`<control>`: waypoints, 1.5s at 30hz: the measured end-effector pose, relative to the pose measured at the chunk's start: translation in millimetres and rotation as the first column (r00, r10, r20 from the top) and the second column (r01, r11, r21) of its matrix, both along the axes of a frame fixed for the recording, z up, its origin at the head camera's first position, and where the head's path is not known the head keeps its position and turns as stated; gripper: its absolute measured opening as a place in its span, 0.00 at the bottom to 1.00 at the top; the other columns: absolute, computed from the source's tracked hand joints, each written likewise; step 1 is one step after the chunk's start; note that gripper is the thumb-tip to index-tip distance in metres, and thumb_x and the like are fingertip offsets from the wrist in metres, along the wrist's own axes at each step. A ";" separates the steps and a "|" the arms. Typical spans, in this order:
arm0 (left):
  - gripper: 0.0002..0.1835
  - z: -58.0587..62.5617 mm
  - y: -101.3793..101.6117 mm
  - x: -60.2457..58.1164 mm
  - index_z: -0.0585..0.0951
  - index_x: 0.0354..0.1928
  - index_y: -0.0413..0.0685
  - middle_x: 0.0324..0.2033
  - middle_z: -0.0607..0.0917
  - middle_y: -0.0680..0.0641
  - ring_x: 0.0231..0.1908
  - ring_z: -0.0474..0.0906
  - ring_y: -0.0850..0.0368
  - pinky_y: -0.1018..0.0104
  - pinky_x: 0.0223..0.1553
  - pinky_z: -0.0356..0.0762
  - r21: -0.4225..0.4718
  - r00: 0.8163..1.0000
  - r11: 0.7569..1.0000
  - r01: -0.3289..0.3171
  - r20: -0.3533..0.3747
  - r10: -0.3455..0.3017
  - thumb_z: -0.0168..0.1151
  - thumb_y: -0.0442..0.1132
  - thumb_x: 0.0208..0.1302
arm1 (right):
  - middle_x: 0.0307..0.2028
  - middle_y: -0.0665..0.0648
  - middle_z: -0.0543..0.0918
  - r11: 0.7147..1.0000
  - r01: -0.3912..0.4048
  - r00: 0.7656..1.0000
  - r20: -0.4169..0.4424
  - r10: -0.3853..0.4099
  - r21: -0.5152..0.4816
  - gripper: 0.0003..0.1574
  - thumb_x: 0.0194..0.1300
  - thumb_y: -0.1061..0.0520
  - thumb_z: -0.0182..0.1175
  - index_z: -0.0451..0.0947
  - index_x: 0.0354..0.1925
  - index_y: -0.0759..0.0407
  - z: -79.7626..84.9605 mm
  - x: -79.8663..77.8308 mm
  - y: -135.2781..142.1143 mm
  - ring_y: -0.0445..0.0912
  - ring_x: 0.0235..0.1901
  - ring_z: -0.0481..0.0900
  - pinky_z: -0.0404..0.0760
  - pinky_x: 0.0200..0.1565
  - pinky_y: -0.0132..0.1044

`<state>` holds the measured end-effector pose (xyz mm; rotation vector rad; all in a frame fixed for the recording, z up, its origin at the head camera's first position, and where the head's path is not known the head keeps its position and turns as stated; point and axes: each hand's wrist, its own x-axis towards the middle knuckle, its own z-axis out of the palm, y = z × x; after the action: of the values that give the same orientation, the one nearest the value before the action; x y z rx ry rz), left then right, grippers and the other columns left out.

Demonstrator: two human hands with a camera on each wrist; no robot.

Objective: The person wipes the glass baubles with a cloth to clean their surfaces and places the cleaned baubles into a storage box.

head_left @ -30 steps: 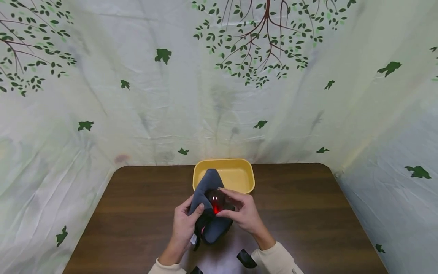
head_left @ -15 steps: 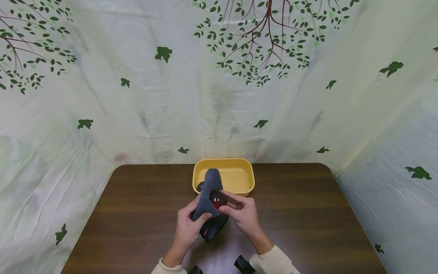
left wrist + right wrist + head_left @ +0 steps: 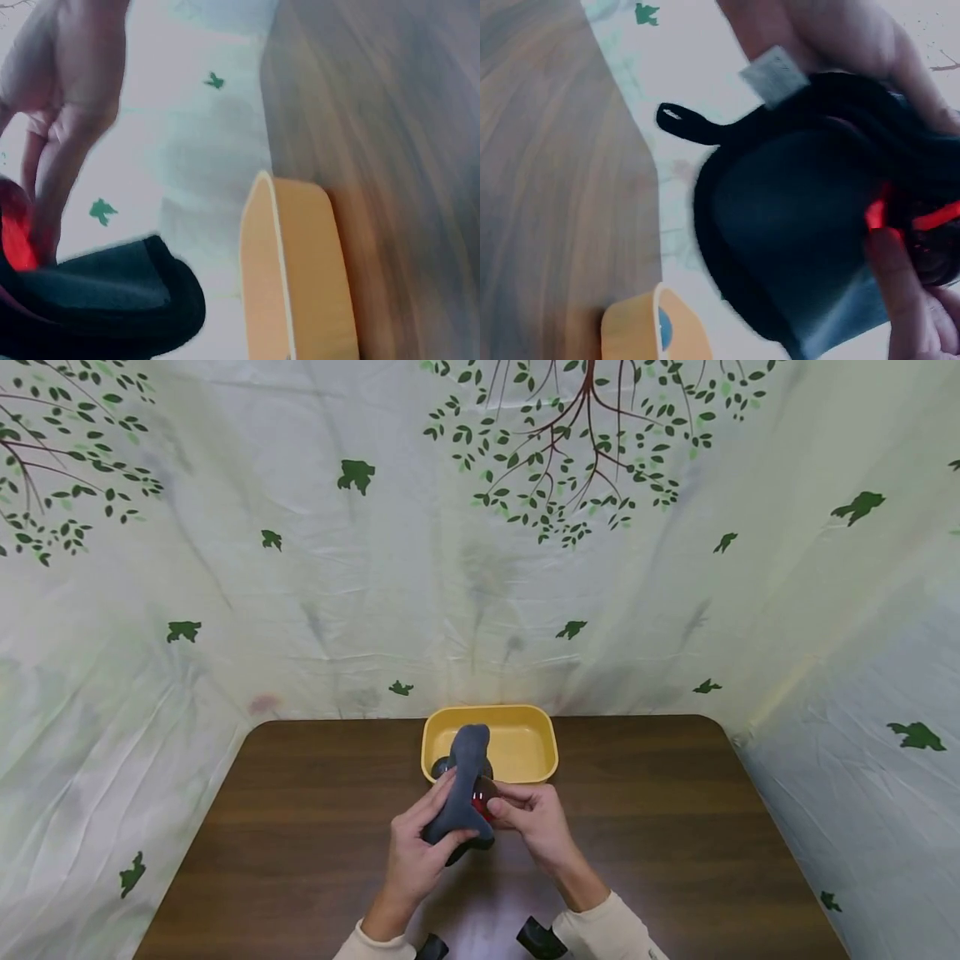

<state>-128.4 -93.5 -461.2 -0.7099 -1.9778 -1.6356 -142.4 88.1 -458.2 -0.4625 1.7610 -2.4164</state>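
Note:
In the head view my left hand point(image 3: 418, 853) grips a folded blue-grey cloth pot holder point(image 3: 467, 777), thumb on the near side. Black edging, a hanging loop point(image 3: 686, 124) and a white tag point(image 3: 775, 77) show in the right wrist view. My right hand point(image 3: 538, 827) pinches a glossy, dark red round thing point(image 3: 482, 798) against the cloth's right side. Its kind I cannot tell; the cloth and fingers partly cover it. Both hands are raised over the table, in front of the yellow tub point(image 3: 525, 778).
The yellow tub stands at the back edge of the brown wooden table point(image 3: 300, 827). A dark, rounded thing point(image 3: 439, 767) lies in its left corner. Behind the table hangs a pale curtain point(image 3: 480, 585) with leaf prints. Both sleeves end near dark camera mounts point(image 3: 542, 937).
The pot holder has been turned more upright and narrower, and its folds have closed over more of the red thing. My right fingers have moved slightly down and right with it.

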 end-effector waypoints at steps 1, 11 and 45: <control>0.37 1.3 1.8 0.9 0.77 0.59 0.34 0.56 0.78 0.35 0.60 0.73 0.57 0.71 0.60 0.68 0.023 1.000 1.000 -0.011 0.028 0.010 0.75 0.23 0.40 | 0.47 0.65 0.84 1.000 0.004 1.000 -0.030 -0.005 -0.021 0.33 0.61 0.60 0.66 0.69 0.56 0.83 -0.8 0.2 -0.5 0.47 0.44 0.84 0.83 0.43 0.41; 0.23 17.7 14.6 11.8 0.73 0.55 0.20 0.43 0.86 0.57 0.41 0.83 0.63 0.71 0.42 0.81 0.337 0.910 0.936 -0.099 0.412 -0.052 0.64 0.22 0.57 | 0.57 0.56 0.79 0.992 -0.033 0.898 -0.439 -0.023 -0.119 0.35 0.55 0.68 0.69 0.69 0.59 0.77 -5.3 -5.3 -2.2 0.51 0.59 0.75 0.72 0.58 0.41; 0.27 14.2 3.4 6.4 0.66 0.59 0.17 0.44 0.85 0.58 0.43 0.82 0.63 0.71 0.43 0.81 0.417 0.902 0.908 -0.035 0.405 -0.151 0.61 0.21 0.59 | 0.51 0.71 0.79 0.978 0.121 0.918 -0.395 -0.044 0.172 0.36 0.48 0.72 0.71 0.74 0.57 0.74 2.7 -3.4 -2.9 0.44 0.47 0.80 0.83 0.45 0.39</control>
<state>-122.0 -90.0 -447.0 -0.2580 -1.7820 -2.3154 -145.8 85.2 -455.5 -0.9150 2.1882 -2.2909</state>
